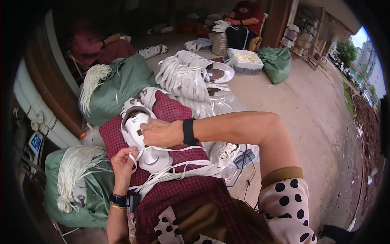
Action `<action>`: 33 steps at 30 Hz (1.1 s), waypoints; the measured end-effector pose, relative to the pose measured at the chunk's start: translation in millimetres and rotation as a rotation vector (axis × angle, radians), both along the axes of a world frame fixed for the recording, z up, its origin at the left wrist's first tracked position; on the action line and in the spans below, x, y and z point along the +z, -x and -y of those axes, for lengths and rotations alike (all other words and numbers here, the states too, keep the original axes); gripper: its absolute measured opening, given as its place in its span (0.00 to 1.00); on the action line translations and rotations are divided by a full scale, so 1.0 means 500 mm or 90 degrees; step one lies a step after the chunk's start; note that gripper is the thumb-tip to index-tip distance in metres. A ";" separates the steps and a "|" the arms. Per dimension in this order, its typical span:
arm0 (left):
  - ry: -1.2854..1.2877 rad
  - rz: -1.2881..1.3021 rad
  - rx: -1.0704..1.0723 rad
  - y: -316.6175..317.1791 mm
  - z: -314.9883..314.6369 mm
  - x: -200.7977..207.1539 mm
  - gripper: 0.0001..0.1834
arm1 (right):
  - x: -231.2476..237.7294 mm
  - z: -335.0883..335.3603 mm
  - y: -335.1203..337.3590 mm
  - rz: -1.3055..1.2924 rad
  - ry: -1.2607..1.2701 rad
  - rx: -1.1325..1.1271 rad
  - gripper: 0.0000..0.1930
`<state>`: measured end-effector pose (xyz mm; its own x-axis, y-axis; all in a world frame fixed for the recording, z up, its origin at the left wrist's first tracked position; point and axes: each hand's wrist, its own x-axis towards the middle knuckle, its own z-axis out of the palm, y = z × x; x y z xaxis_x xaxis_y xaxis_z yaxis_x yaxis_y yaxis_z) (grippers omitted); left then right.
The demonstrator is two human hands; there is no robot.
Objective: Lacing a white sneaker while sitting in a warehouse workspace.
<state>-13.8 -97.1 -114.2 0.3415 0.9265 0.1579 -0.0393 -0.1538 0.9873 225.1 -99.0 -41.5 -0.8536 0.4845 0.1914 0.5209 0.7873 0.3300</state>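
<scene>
**Op:** While I look down from the head camera, I've got a white sneaker (143,138) lying on the red checked cloth (178,195) across the lap. The right hand (161,132) lies over the shoe's upper, fingers curled together and pressed down on it.

**Desk:** And the left?

**Op:** The left hand (123,163) sits just near-left of the shoe, fingertips pinching a flat white lace (140,154) at the shoe's near side. More loose white laces (178,171) trail right across the cloth.

**Desk:** What's around it?

**Op:** To the near left, a green sack (91,203) with a bundle of white laces (73,171) spilling out. Another green sack (122,87) sits further left. Beyond the lap, a pile of white sneakers (191,77) lies on clear plastic. Far off, a seated person in red (245,20) beside a stack of shoes (220,38), a white tub (244,61) and a third green sack (277,63) on the right.
</scene>
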 end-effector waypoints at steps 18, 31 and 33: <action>-0.107 0.048 0.055 -0.020 0.012 -0.027 0.06 | 0.067 -0.044 0.036 0.013 0.418 -0.322 0.11; -0.251 -0.046 0.129 -0.039 0.022 -0.004 0.07 | 0.051 -0.028 0.051 -0.084 0.372 -0.463 0.13; -0.282 -0.085 0.147 -0.041 0.024 0.006 0.05 | 0.046 -0.027 0.041 -0.247 0.391 -0.460 0.12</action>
